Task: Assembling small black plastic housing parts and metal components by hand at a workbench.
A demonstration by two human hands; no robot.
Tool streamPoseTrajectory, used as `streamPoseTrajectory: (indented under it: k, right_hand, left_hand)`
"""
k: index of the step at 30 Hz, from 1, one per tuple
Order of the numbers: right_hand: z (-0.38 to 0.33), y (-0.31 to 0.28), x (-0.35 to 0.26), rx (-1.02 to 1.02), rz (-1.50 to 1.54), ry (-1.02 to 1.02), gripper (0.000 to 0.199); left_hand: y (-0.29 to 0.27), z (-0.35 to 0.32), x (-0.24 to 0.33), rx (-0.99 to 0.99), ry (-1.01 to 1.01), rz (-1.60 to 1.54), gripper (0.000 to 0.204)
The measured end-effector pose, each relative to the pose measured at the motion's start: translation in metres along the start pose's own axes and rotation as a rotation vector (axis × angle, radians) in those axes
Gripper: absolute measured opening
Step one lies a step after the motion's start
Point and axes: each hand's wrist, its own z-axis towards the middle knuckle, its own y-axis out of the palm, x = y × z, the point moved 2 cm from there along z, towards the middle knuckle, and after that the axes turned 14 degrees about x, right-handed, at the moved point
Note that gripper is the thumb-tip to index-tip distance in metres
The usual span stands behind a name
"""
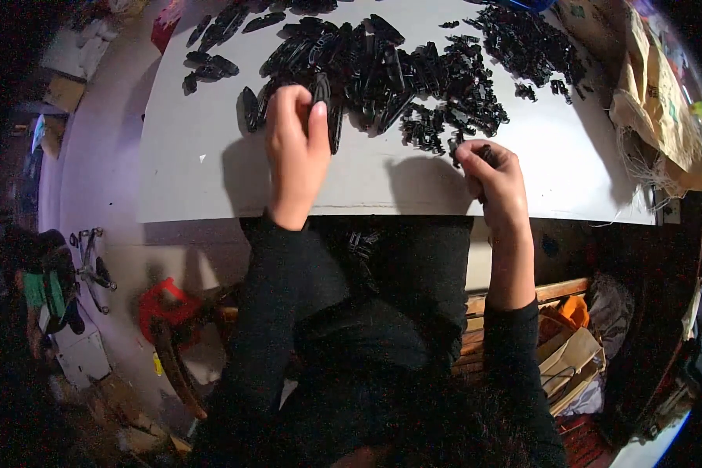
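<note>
My left hand (pixel 295 148) is closed, thumb and fingers pinching a long, narrow black plastic piece (pixel 320 90) with a rounded end. It is held upright at the near edge of a heap of similar long black pieces (pixel 312 48). To its right, my right hand (pixel 498 175) is also closed, gripping a small black plastic piece (pixel 455 148) between thumb and forefinger. More dark bits seem tucked in its curled fingers, but I cannot make them out. Just beyond it lies a pile of small black plastic pieces (pixel 476 105).
The white tabletop (pixel 187 175) ends in front of my lap. Another pile of small black parts (pixel 534 51) lies at the far right, near a frayed woven sack (pixel 655 101). A few black pieces (pixel 363 244) rest on my lap. Cardboard (pixel 573 363) lies at lower right.
</note>
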Motion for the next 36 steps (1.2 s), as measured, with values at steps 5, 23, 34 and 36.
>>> streamPoseTrajectory:
  k: [5, 23, 34, 36]
  right_hand:
    - [-0.027, 0.008, 0.001, -0.172, 0.243, 0.184, 0.009]
    - [-0.067, 0.05, -0.012, 0.016, 0.324, -0.097, 0.014]
    - [-0.074, 0.029, 0.028, -0.329, -0.127, -0.359, 0.017]
    - [-0.052, 0.02, 0.013, -0.029, -0.257, -0.354, 0.013]
  left_hand:
    - [0.0, -0.041, 0.041, -0.299, -0.957, -0.872, 0.019]
    - [-0.016, -0.074, 0.078, -0.651, -0.517, -0.637, 0.049]
    - [-0.022, -0.051, 0.019, -0.406, 0.167, 0.14, 0.034]
    - [-0.011, -0.039, 0.014, -0.374, 0.223, 0.285, 0.035]
